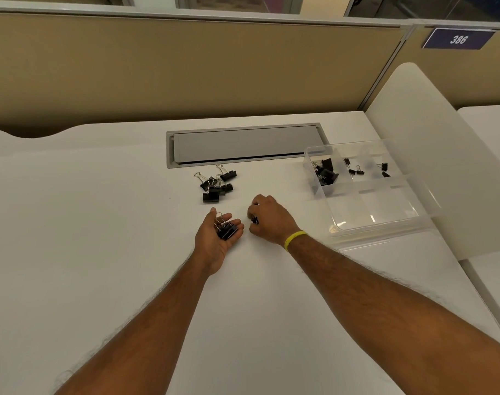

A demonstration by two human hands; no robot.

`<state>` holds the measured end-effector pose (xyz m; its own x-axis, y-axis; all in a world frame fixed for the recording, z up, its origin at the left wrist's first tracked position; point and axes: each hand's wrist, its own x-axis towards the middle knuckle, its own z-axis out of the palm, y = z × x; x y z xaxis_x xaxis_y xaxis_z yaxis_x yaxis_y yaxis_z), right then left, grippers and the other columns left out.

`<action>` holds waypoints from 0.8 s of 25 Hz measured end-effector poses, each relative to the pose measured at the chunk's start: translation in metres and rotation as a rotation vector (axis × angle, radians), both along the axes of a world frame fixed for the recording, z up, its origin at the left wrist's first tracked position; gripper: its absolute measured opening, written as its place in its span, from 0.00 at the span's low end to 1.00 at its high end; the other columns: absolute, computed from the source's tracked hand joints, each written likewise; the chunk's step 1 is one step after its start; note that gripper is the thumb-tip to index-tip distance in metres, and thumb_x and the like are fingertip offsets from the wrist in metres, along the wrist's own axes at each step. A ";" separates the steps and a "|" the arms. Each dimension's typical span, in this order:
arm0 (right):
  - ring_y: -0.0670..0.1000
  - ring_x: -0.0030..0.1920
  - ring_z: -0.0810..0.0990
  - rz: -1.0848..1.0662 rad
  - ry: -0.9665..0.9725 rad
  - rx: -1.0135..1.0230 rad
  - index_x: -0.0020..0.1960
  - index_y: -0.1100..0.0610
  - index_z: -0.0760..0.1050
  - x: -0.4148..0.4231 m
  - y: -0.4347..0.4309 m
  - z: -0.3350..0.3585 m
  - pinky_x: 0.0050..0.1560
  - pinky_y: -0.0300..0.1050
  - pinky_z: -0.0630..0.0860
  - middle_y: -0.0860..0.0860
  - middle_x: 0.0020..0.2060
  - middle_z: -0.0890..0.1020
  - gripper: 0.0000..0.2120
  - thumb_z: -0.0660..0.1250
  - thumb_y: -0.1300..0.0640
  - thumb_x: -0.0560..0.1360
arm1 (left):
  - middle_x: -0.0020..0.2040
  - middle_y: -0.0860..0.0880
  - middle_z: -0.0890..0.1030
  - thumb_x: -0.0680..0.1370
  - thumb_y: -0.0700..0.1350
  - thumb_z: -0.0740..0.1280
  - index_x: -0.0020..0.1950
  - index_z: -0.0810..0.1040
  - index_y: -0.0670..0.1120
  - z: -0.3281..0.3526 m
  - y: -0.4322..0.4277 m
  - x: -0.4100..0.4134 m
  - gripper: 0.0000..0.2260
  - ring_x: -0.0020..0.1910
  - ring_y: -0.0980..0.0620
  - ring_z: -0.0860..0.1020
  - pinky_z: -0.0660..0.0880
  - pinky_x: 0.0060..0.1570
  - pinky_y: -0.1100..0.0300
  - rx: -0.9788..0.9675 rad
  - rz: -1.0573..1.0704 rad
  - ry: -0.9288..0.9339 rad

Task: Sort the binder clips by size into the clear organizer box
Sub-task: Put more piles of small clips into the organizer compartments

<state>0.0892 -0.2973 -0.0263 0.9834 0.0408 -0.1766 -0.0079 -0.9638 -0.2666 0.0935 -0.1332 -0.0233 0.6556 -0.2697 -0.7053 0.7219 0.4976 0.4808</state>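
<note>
Your left hand (217,238) cradles binder clips (227,230), fingers relaxed; your right hand (267,219) pinches a small clip (254,220); loose pile (216,183) just beyond.

We see the binder clips (211,197) as matt black metal with shiny wire handles, the organizer box (368,215) as clear, glossy plastic, the table (100,223) as smooth matt white, and the partition (186,75) as beige cloth.

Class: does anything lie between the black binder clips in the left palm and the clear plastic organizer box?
Only the right hand, pinching a small black clip, sits between the black binder clips in the left hand and the clear plastic organizer box.
</note>
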 end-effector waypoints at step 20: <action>0.50 0.51 0.80 -0.895 -0.230 1.517 0.52 0.59 0.80 -0.058 0.016 0.040 0.53 0.40 0.78 0.53 0.49 0.82 0.15 0.56 0.69 0.77 | 0.59 0.39 0.80 0.81 0.46 0.61 0.64 0.76 0.38 0.036 -0.060 -0.034 0.16 0.61 0.44 0.78 0.73 0.64 0.50 0.020 -0.069 -0.126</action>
<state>0.0317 -0.2815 0.0133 0.7916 -0.4900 -0.3651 -0.1802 0.3837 -0.9057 0.0598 -0.1929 0.0126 0.7193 -0.3045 -0.6244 0.6879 0.4382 0.5786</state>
